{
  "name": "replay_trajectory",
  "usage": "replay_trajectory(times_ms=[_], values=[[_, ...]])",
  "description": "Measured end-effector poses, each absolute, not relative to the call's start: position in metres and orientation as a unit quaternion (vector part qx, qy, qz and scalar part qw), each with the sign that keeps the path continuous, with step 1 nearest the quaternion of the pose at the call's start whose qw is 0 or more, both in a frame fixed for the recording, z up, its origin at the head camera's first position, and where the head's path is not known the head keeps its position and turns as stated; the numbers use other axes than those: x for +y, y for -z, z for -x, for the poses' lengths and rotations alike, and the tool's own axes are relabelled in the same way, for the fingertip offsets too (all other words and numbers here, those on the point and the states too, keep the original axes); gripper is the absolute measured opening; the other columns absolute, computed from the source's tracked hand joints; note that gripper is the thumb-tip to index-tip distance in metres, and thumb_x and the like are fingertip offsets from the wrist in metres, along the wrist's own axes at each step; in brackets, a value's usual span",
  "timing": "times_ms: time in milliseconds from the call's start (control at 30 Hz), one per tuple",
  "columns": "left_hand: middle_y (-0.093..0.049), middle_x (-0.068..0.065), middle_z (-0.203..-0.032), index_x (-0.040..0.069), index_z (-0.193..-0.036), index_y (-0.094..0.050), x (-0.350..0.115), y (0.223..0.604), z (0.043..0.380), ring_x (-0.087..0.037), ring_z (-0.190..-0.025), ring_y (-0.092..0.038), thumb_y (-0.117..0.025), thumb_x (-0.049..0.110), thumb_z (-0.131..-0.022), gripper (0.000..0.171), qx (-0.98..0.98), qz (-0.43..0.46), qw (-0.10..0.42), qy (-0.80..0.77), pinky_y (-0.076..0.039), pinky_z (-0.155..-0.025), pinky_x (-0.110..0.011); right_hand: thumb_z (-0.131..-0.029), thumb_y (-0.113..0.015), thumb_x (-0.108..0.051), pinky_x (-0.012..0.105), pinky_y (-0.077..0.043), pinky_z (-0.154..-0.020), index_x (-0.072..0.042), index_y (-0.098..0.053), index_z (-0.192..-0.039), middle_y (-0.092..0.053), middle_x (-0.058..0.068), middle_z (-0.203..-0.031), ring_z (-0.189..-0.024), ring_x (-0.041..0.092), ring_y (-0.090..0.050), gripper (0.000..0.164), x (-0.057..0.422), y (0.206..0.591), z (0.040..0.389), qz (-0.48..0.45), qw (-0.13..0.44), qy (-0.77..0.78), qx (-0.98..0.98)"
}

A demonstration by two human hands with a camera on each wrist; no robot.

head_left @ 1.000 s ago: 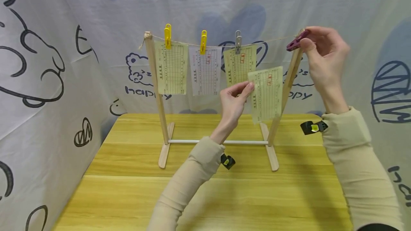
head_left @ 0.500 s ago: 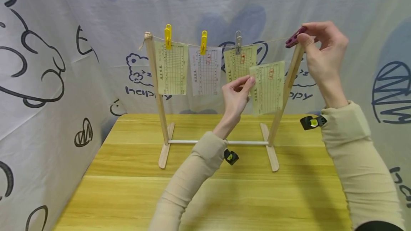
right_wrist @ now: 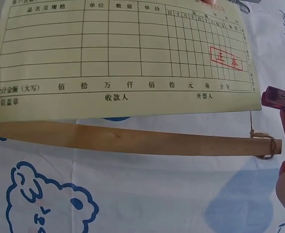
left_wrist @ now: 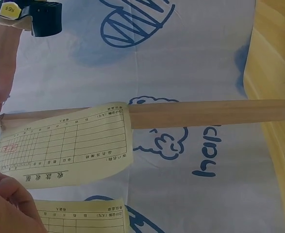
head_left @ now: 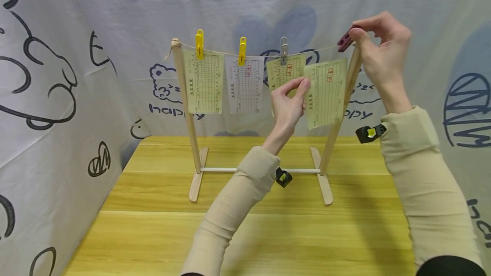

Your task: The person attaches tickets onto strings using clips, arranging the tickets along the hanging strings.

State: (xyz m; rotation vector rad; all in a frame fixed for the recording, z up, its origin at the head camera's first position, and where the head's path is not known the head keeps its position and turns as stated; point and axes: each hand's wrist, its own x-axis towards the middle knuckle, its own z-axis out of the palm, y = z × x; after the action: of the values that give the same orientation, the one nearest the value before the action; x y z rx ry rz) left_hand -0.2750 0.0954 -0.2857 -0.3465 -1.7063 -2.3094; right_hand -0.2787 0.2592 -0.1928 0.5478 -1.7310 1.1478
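Note:
My left hand (head_left: pixel 288 104) pinches the left edge of a yellow receipt sheet (head_left: pixel 327 95) between thumb and finger. The sheet hangs just below the string (head_left: pixel 322 48), in front of the right post, and partly overlaps the third hung sheet. Up at the right end of the string, my right hand (head_left: pixel 385 50) holds a dark red clothespin (head_left: pixel 346 40) between thumb and fingers. In the right wrist view the clothespin (right_wrist: pixel 280 98) is beside the sheet's upper corner, apart from it. Whether its jaws are spread is too small to tell.
Yellow clothespins (head_left: pixel 242 51) hold a yellow sheet (head_left: pixel 205 82) and a white sheet (head_left: pixel 244 86) on the string. A grey clothespin (head_left: pixel 284 50) holds another yellow sheet (head_left: pixel 279 71). The wooden stand's right post (head_left: pixel 333 137) rises from the wooden table (head_left: pixel 161 233); a printed curtain hangs behind.
My left hand has raised the yellow sheet up and to the right, closer to the string. My right hand has moved slightly up and left with the dark red clothespin, which now tilts more steeply.

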Motion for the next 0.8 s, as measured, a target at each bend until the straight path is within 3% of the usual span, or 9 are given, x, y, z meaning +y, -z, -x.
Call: replay_trajectory(times_ms=[33,267,633,733,800], values=[[-0.073,-0.013,-0.102,0.000,-0.113,-0.073,0.096,0.285,0.276,-0.005,-0.043,-0.046,-0.069,0.016,-0.096,0.024,-0.588,0.117,0.127,0.790,-0.036,-0.037,-0.014,-0.091,-0.072,-0.007,0.016,-0.049,-0.081,0.006,-0.072,-0.100,-0.066,-0.030,-0.087,-0.083,-0.007,-0.062,0.016,0.259,0.192,0.280,-0.231,0.478,-0.464,-0.709],[-0.073,-0.012,-0.107,0.002,-0.113,-0.073,0.104,0.278,0.280,-0.005,-0.044,-0.047,-0.067,0.018,-0.098,0.024,-0.612,0.103,0.139,0.771,-0.041,-0.040,-0.014,-0.092,-0.071,-0.008,0.016,-0.052,-0.086,-0.011,-0.074,-0.093,-0.064,-0.032,-0.086,-0.084,-0.006,-0.063,0.004,0.256,0.189,0.287,-0.207,0.477,-0.467,-0.715],[-0.074,-0.009,-0.104,0.004,-0.115,-0.073,0.106,0.272,0.284,-0.004,-0.041,-0.046,-0.065,0.020,-0.099,0.024,-0.627,0.101,0.149,0.758,-0.041,-0.040,-0.017,-0.093,-0.071,-0.009,0.015,-0.049,-0.087,0.000,-0.073,-0.093,-0.060,-0.034,-0.081,-0.082,-0.008,-0.059,0.009,0.249,0.182,0.293,-0.178,0.465,-0.450,-0.741],[-0.075,-0.009,-0.107,0.004,-0.117,-0.073,0.108,0.270,0.284,-0.004,-0.041,-0.046,-0.066,0.020,-0.098,0.025,-0.632,0.099,0.153,0.753,-0.042,-0.040,-0.017,-0.092,-0.072,-0.009,0.015,-0.047,-0.088,-0.009,-0.074,-0.089,-0.060,-0.032,-0.080,-0.081,-0.008,-0.059,0.003,0.249,0.180,0.295,-0.165,0.454,-0.460,-0.745],[-0.075,-0.010,-0.108,0.004,-0.117,-0.073,0.109,0.268,0.284,-0.005,-0.041,-0.046,-0.066,0.019,-0.098,0.025,-0.633,0.097,0.155,0.752,-0.042,-0.040,-0.016,-0.091,-0.074,-0.008,0.014,-0.046,-0.087,-0.018,-0.074,-0.085,-0.061,-0.031,-0.078,-0.080,-0.008,-0.058,0.012,0.249,0.178,0.296,-0.157,0.447,-0.470,-0.745]])
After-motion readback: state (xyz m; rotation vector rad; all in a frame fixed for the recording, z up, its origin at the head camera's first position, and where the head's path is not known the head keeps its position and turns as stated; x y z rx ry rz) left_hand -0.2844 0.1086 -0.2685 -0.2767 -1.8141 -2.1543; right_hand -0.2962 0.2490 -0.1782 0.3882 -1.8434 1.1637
